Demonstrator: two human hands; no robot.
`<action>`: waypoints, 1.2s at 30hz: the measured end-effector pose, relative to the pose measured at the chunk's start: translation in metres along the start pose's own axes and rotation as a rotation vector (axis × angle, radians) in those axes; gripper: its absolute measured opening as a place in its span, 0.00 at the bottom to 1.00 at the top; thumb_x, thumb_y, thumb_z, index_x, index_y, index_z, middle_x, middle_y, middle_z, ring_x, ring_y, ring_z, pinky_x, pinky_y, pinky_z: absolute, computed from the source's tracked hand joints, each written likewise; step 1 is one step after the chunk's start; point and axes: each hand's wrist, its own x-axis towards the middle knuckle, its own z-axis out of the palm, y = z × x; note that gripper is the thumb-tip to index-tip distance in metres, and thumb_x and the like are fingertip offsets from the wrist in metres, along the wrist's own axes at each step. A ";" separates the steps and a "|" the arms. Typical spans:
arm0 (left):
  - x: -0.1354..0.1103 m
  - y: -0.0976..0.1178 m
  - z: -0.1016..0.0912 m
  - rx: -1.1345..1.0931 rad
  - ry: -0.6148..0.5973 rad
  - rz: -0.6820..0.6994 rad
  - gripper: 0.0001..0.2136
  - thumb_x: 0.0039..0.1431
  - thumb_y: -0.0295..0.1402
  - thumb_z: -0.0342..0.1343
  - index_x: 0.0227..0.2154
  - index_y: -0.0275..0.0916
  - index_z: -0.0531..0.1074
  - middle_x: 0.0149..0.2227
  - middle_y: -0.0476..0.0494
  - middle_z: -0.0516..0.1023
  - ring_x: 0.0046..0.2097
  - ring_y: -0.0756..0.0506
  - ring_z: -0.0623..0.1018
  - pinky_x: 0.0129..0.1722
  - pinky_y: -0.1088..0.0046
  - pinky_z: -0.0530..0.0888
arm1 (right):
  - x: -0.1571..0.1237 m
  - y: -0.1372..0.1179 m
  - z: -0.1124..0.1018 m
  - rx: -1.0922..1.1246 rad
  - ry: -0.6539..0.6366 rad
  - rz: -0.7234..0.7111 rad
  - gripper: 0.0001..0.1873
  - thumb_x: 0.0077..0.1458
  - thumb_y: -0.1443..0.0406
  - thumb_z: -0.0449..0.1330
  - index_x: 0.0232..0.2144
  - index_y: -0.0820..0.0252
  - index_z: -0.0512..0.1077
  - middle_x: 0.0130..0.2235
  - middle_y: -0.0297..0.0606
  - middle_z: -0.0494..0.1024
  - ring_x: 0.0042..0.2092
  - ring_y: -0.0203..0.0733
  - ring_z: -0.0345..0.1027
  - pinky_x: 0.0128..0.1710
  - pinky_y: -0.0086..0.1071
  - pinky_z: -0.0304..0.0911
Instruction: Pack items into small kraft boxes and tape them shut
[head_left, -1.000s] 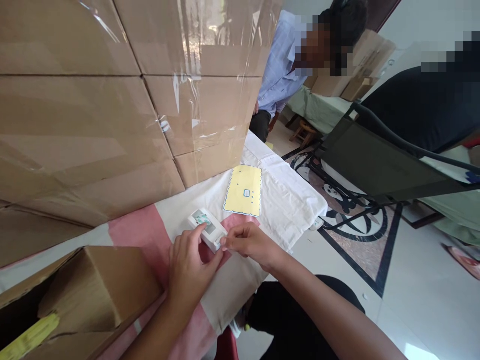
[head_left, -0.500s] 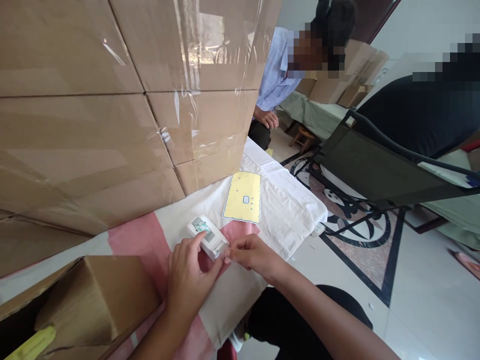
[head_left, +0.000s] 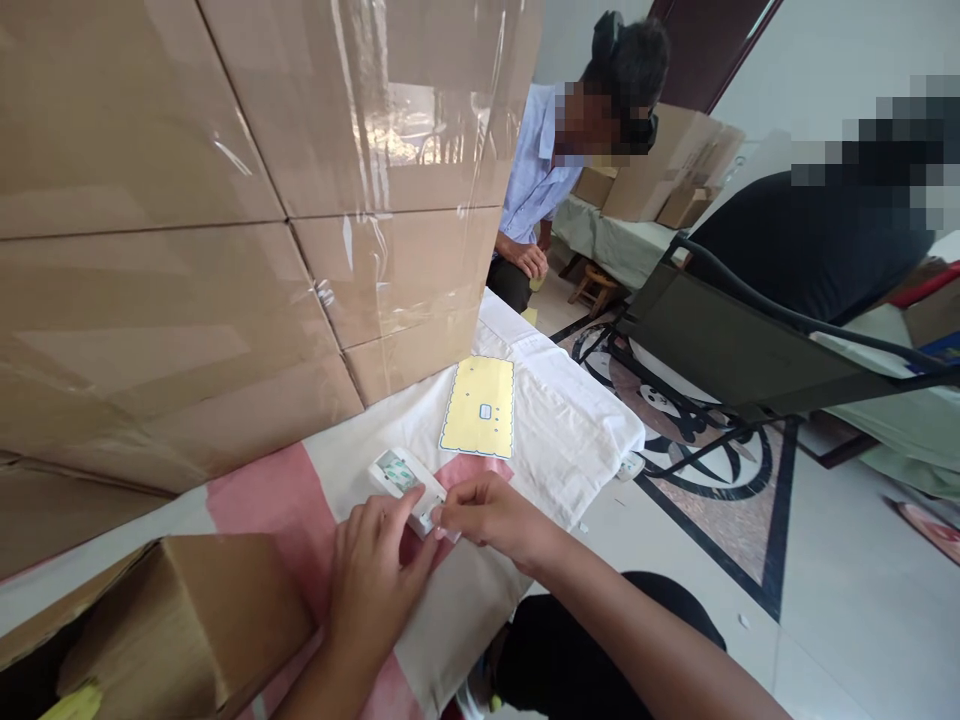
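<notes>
A small white device (head_left: 399, 476) with a little screen lies on the cloth-covered table (head_left: 570, 440). My left hand (head_left: 373, 575) rests beside it, index finger on its near edge and thumb under it, holding it. My right hand (head_left: 484, 515) pinches the device's right end with closed fingers. Beyond the device lies a yellow sticker sheet (head_left: 479, 421) with a small blue-edged label in its middle.
A wall of taped cardboard boxes (head_left: 225, 220) stands close behind the table. Another carton (head_left: 180, 625) sits at my near left. A seated person in a light blue shirt (head_left: 536, 175) is beyond the table. A dark folding chair (head_left: 750, 350) stands on the patterned floor at right.
The view has shifted slightly downward and left. Both hands stay on the white device, and my right fingers have closed in a little over its end.
</notes>
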 end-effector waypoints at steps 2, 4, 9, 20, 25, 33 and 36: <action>0.000 0.000 -0.001 -0.001 0.003 0.031 0.15 0.68 0.40 0.55 0.53 0.43 0.71 0.38 0.44 0.74 0.40 0.42 0.73 0.41 0.64 0.65 | -0.002 -0.002 0.003 -0.006 0.008 -0.024 0.20 0.47 0.54 0.74 0.18 0.62 0.74 0.16 0.26 0.62 0.22 0.29 0.48 0.25 0.31 0.43; 0.001 0.001 -0.003 -0.016 0.031 0.050 0.14 0.67 0.38 0.56 0.53 0.44 0.72 0.37 0.45 0.74 0.39 0.43 0.73 0.41 0.65 0.65 | -0.004 0.000 0.004 -0.016 0.017 -0.046 0.21 0.49 0.53 0.72 0.19 0.62 0.74 0.16 0.25 0.61 0.22 0.28 0.47 0.25 0.31 0.42; 0.004 0.005 -0.007 -0.037 0.105 0.152 0.12 0.65 0.32 0.59 0.51 0.45 0.74 0.33 0.47 0.73 0.35 0.45 0.72 0.39 0.65 0.65 | -0.007 0.008 -0.001 -0.074 0.056 -0.039 0.19 0.51 0.58 0.70 0.17 0.61 0.70 0.16 0.25 0.59 0.22 0.29 0.46 0.25 0.31 0.42; 0.005 0.003 -0.005 0.028 0.109 0.168 0.13 0.62 0.30 0.63 0.49 0.44 0.77 0.33 0.46 0.72 0.35 0.45 0.71 0.37 0.65 0.63 | -0.002 0.019 -0.006 -0.090 0.070 0.027 0.11 0.50 0.66 0.67 0.18 0.61 0.73 0.18 0.26 0.64 0.22 0.29 0.48 0.25 0.30 0.42; 0.006 0.001 -0.005 -0.044 0.066 0.230 0.15 0.63 0.27 0.61 0.52 0.45 0.74 0.33 0.48 0.72 0.35 0.47 0.72 0.38 0.66 0.64 | -0.001 0.012 -0.002 -0.112 0.087 0.080 0.12 0.52 0.70 0.63 0.18 0.61 0.72 0.16 0.25 0.61 0.21 0.29 0.48 0.24 0.30 0.42; 0.004 0.006 -0.008 -0.006 0.021 0.222 0.17 0.64 0.27 0.60 0.54 0.47 0.73 0.33 0.48 0.73 0.35 0.46 0.73 0.38 0.66 0.64 | -0.013 0.022 -0.012 -0.148 0.071 0.085 0.16 0.53 0.62 0.66 0.20 0.60 0.66 0.18 0.24 0.57 0.23 0.29 0.47 0.23 0.30 0.39; 0.004 0.006 -0.006 0.005 -0.008 0.238 0.16 0.64 0.27 0.59 0.54 0.46 0.73 0.32 0.49 0.73 0.35 0.46 0.73 0.38 0.66 0.64 | -0.015 0.028 -0.013 -0.169 0.100 0.119 0.15 0.54 0.64 0.65 0.21 0.60 0.65 0.19 0.25 0.58 0.23 0.29 0.48 0.24 0.30 0.40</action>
